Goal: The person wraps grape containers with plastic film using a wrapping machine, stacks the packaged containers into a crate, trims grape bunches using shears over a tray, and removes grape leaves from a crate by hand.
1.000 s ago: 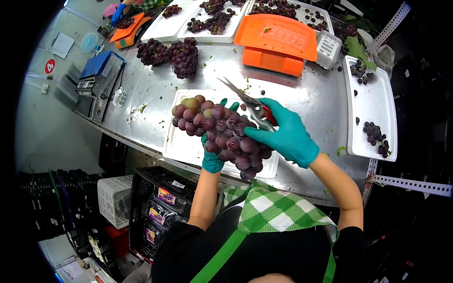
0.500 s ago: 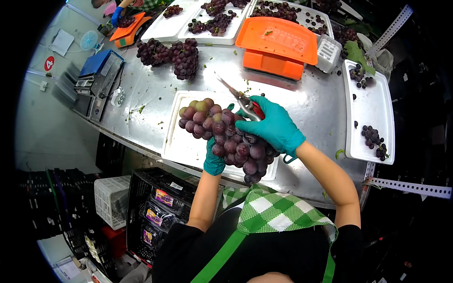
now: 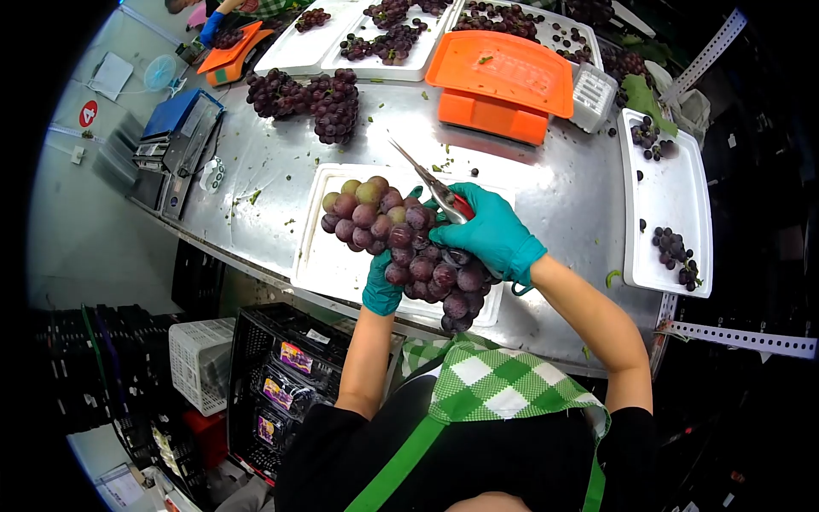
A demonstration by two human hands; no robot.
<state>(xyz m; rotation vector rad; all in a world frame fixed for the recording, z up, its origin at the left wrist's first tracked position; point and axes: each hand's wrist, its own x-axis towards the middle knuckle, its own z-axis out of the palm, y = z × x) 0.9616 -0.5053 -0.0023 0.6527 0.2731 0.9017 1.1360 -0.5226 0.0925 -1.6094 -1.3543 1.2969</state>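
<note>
A large bunch of grapes (image 3: 409, 247), mostly purple with some greenish berries at its left end, is held above a white foam tray (image 3: 317, 264). My left hand (image 3: 383, 288), in a teal glove, supports the bunch from underneath, and the grapes hide most of its fingers. In my teal-gloved right hand (image 3: 496, 230) is a pair of red-handled snips (image 3: 439, 189), the slim blades pointing up and left past the bunch. That hand's fingertips also touch the upper right side of the grapes.
An orange scale (image 3: 499, 72) stands at the back beside a clear plastic box (image 3: 592, 96). More grapes (image 3: 334, 107) lie on the metal table (image 3: 563, 183). At right is a white tray (image 3: 670, 200) with small clusters. A black crate (image 3: 281, 384) holds packages below. Another person's blue-gloved hand (image 3: 211, 31) is far left.
The bunch has turned slightly in my hands, and my left hand has shifted a little left. The snips have dipped slightly with my right hand, their blades appearing closer together.
</note>
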